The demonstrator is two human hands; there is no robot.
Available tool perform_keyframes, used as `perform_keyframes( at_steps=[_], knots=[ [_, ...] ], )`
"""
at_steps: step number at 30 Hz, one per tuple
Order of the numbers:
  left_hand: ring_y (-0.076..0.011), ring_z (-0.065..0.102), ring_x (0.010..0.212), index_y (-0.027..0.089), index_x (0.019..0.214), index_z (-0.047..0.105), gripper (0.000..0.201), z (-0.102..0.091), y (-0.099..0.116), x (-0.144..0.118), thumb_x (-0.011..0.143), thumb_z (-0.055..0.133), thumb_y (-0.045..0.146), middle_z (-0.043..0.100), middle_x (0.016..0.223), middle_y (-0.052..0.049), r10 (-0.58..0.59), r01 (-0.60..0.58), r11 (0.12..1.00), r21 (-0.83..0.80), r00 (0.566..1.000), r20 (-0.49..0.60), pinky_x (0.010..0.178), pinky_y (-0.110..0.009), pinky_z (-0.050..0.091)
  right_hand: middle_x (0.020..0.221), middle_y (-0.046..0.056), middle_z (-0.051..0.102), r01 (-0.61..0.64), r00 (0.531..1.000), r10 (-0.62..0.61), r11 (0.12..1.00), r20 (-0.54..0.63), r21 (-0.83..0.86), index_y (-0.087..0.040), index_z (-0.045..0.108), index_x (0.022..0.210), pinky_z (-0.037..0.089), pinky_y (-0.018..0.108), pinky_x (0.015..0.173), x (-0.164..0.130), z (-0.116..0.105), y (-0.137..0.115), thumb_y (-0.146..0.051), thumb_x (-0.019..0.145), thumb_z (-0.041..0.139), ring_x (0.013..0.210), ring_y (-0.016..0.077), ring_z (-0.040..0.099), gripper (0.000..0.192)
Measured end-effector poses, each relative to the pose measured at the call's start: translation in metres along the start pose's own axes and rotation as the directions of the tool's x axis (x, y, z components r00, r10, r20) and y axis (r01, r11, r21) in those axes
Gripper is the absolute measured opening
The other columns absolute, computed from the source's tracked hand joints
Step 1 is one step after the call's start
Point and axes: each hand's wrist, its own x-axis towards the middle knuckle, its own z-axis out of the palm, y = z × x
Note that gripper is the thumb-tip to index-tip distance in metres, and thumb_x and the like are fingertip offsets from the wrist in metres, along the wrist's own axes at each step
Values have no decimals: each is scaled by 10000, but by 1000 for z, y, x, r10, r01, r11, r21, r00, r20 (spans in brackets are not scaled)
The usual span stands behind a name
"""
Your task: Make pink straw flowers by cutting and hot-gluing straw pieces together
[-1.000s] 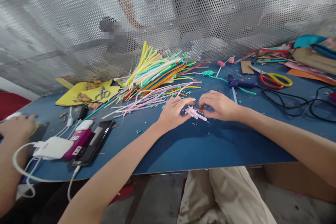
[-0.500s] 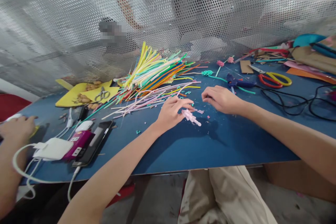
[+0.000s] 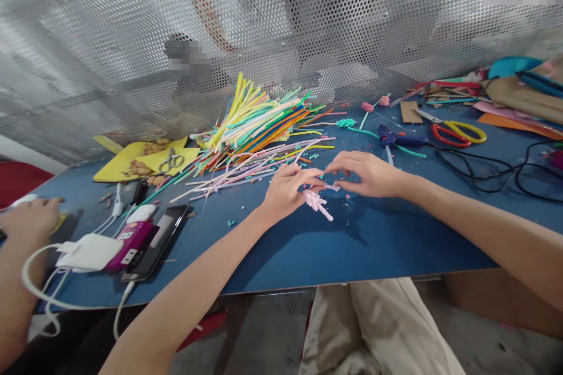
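My left hand is closed, thumb and fingers pinching a pale pink pipe-cleaner sprig. The sprig's fuzzy tip points down toward the front of the table, and its other end is hidden by my fingers. My right hand is bent in a pinch, its fingertips meeting those of my left above the table. Anything between the right fingertips is too small to make out. Under both hands, small pink and teal clippings are scattered on the blue table.
Behind my left hand lies a heap of coloured pipe cleaners. A glue gun, scissors and black cord are on the right. At left are a phone, a purple power block and another person's hand.
My right hand has moved left, bringing its fingertips to those of my left hand. The pink sprig has shifted slightly toward the table's front and tilts further down.
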Motion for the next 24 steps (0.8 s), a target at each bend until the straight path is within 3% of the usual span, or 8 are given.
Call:
perform_keyframes(
  at_steps=[3, 8, 12, 16, 24],
  knots=[
    [-194, 652, 786, 251, 1252, 608, 317, 0, 1, 0, 965, 669, 373, 805, 907, 13, 3, -9, 997, -73, 997, -77, 767, -352, 445, 1141, 84, 707, 125, 991, -128, 988, -35, -86, -214, 646, 1198, 500, 336, 855, 2, 7, -9, -339, 994, 588, 991, 198, 665, 246],
    [-188, 719, 868, 261, 1392, 534, 442, 0, 4, 0, 982, 645, 383, 804, 902, 10, -15, -1, 986, -168, 996, -93, 839, -352, 460, 1033, 51, 751, 175, 971, -193, 976, -139, -127, -214, 689, 1082, 511, 312, 852, 3, 14, -12, -296, 1007, 580, 959, 179, 699, 155],
    [-199, 727, 870, 255, 1399, 531, 481, 2, 6, -1, 964, 667, 411, 806, 897, -4, -24, 9, 985, -173, 996, -85, 853, -356, 465, 996, 47, 755, 135, 976, -149, 986, -156, -94, -210, 695, 1041, 516, 297, 826, 3, 13, -11, -294, 1008, 581, 923, 172, 704, 146],
    [-200, 722, 880, 250, 1395, 527, 499, 2, 8, 1, 949, 692, 400, 807, 898, -10, -16, -3, 984, -175, 994, -108, 847, -349, 457, 1011, 62, 748, 70, 992, -72, 997, -103, -18, -194, 685, 1042, 516, 283, 792, 3, 12, -7, -318, 1021, 558, 911, 166, 701, 178],
    [-174, 699, 792, 255, 1382, 537, 474, 2, 9, 3, 952, 692, 378, 804, 886, -1, 0, -20, 987, -162, 992, -124, 798, -338, 442, 952, 52, 725, 91, 992, -93, 996, -80, -22, -188, 651, 1024, 480, 271, 724, 1, 11, -11, -251, 1019, 516, 831, 149, 664, 150]
  ],
)
